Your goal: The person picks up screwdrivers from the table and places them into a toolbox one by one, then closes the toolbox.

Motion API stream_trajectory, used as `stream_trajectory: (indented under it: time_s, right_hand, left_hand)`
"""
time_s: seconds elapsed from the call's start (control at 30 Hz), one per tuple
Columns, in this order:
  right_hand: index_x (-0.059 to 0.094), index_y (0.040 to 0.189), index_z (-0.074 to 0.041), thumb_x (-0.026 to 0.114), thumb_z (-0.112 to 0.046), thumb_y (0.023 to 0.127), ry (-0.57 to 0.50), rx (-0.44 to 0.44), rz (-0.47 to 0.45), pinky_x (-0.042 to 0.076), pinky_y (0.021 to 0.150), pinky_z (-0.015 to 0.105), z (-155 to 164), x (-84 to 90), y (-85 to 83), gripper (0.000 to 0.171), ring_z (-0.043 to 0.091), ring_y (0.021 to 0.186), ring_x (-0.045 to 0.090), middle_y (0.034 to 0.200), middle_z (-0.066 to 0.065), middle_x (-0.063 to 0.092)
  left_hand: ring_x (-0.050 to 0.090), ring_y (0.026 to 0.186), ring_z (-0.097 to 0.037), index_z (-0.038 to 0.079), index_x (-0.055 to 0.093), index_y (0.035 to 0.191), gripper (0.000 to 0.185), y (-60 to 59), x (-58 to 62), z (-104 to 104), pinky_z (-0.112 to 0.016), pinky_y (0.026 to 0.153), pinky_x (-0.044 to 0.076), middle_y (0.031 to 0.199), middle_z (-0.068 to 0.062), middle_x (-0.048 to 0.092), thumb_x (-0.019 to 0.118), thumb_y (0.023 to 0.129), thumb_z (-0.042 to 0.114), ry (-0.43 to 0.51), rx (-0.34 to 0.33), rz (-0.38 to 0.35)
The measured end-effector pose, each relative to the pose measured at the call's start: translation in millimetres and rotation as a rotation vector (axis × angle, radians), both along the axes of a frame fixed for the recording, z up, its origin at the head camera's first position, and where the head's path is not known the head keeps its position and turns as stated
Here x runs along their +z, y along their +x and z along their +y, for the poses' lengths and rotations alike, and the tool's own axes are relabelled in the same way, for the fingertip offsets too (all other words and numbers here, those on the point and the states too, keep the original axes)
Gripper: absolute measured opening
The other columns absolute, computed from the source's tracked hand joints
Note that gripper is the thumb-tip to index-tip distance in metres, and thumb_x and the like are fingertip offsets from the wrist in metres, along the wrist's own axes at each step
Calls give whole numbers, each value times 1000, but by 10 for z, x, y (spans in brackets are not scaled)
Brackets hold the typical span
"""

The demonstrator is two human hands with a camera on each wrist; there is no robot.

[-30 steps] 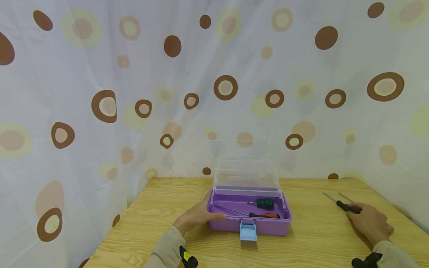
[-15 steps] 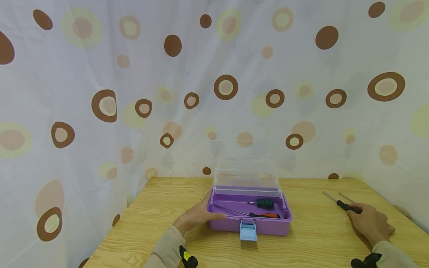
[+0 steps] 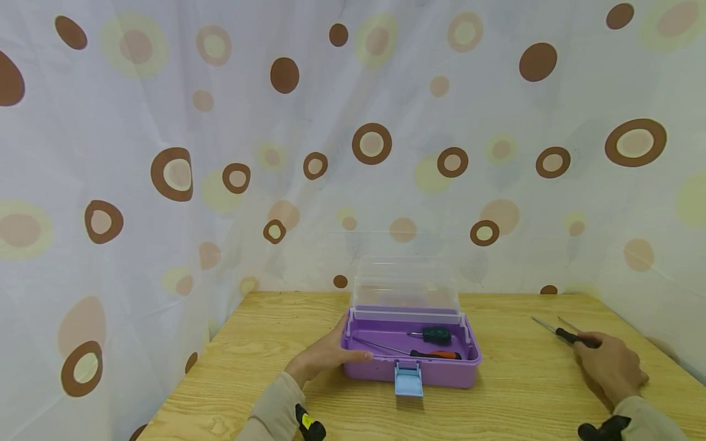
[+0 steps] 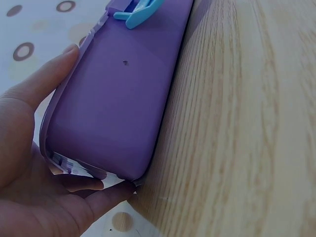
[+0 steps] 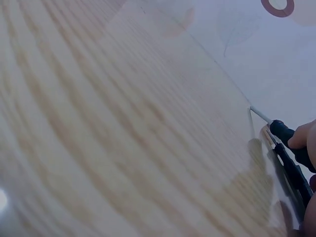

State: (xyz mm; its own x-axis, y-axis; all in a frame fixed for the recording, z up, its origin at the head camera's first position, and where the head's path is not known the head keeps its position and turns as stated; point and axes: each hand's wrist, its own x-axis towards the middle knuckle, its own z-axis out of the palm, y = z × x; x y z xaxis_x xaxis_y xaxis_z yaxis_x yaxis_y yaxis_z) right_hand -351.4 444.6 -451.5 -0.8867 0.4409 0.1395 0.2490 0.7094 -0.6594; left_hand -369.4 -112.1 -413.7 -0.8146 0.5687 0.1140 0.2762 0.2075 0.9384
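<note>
A purple toolbox (image 3: 380,369) stands on the table with its clear lid (image 3: 405,285) raised and its light blue latch (image 3: 408,381) hanging down. Inside lie a short dark green screwdriver (image 3: 436,335) and a long screwdriver with a red and black handle (image 3: 441,354). My left hand (image 3: 325,352) grips the box's left end, thumb on the front rim, fingers against the end wall. To the right, my right hand (image 3: 612,367) pinches a black-handled screwdriver (image 3: 568,335). In the right wrist view, a second dark-handled screwdriver (image 5: 294,170) lies just beneath it, partly hidden by the fingers.
The light wooden table (image 3: 513,392) extends around the box and between my hands. A patterned white curtain (image 3: 248,110) hangs behind the table and along both sides.
The screwdriver in my right hand has shifted slightly right and up, along with the fingers. My left hand and the toolbox have stayed put.
</note>
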Motion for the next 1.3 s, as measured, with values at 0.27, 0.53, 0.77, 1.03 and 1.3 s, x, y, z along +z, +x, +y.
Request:
stream_trajectory:
  time_s: [0.27, 0.53, 0.77, 1.03, 1.3]
  right_hand:
    - [63, 135, -1, 58, -33, 97, -45, -26, 43, 31, 78, 69, 9, 23, -3, 49, 61, 111, 40, 136, 40, 48]
    - [60, 139, -1, 56, -35, 100, -73, -39, 59, 32, 83, 70, -30, 56, 7, 52, 60, 116, 39, 141, 38, 46]
    - [61, 139, 0, 59, -35, 100, -83, -43, 103, 35, 87, 67, -61, 92, -6, 52, 61, 120, 39, 143, 38, 46]
    - [64, 135, 1, 63, -35, 101, -97, -29, 144, 39, 89, 64, -81, 127, -27, 49, 59, 117, 44, 139, 38, 50]
    - [67, 131, 3, 64, -34, 102, -61, 34, 207, 45, 73, 48, -139, 174, -19, 47, 50, 108, 56, 132, 35, 59]
  left_hand:
    - [32, 146, -40, 19, -8, 166, 117, -6, 5, 2, -58, 121, 17, 166, -21, 22, 81, 90, 25, 6, -13, 5]
    - [30, 147, -40, 18, -9, 166, 118, -4, 9, 5, -58, 121, 16, 166, -22, 20, 81, 90, 26, 4, -9, -1]
    - [30, 147, -40, 17, -9, 166, 117, -5, 7, 6, -58, 121, 16, 166, -22, 19, 80, 91, 26, -3, -7, 1]
    - [29, 148, -39, 18, -9, 166, 118, -18, -1, 3, -58, 121, 16, 167, -18, 19, 81, 90, 27, -10, 1, 5]
    - [30, 148, -38, 16, -9, 166, 118, -4, -4, -3, -59, 121, 16, 167, -18, 20, 81, 90, 27, -22, 12, 10]
